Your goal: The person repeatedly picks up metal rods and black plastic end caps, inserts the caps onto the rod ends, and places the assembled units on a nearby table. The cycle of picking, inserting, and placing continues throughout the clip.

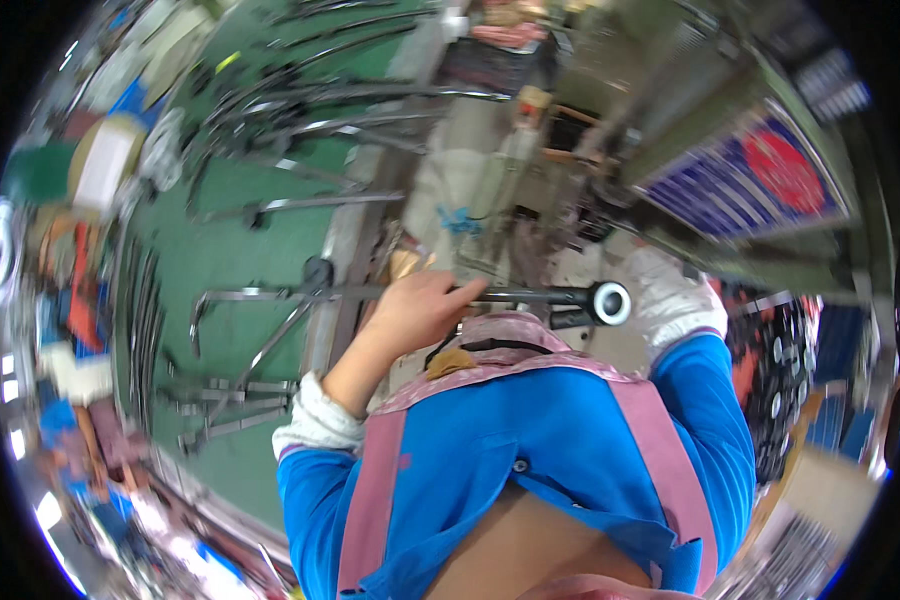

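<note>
My left hand is bare and closed around a dark metal rod held crosswise in front of my apron. At the rod's right end is a round head with a bright ring face. Left of my hand, a thin metal bar runs over the table edge in line with the rod; whether they are one piece I cannot tell. My right hand, in a white glove, is just right of the round head. Its fingers are blurred, and whether it touches the head is unclear.
On the left, a green-topped table carries several bent metal bars. A large grey-green machine with a blue and red sign stands at the upper right. Several black parts with round ends are stacked beside my right arm.
</note>
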{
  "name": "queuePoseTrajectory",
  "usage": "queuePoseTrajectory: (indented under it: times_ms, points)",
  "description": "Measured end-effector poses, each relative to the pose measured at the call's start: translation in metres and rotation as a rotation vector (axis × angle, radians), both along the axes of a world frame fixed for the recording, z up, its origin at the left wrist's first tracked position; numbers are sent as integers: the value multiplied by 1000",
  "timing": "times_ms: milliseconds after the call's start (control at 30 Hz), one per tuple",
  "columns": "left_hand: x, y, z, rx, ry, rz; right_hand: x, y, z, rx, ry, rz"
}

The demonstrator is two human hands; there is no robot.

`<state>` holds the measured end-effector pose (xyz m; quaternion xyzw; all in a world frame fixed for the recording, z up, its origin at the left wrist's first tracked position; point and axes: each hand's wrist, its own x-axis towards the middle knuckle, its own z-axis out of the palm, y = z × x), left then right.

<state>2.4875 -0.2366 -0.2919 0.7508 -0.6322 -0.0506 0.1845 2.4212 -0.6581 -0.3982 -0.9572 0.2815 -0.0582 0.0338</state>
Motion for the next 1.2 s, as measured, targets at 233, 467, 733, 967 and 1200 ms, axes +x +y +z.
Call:
queuePoseTrajectory:
  times_ms: [233,467,733,967,1200]
  points:
    - [-18,5,-2,2,41,14,41,-32,-14,26,-20,101]
    - [-22,9,-11,-47,57,22,54,-49,-23,69,-47,150]
    - [-20,18,-21,39,75,19,63,-75,-27,205,-74,179]
    - [-10,17,-22,67,60,-42,-13,-41,2,419,-292,169]
    - [0,17,-23,106,73,-42,-106,73,64,317,-405,120]
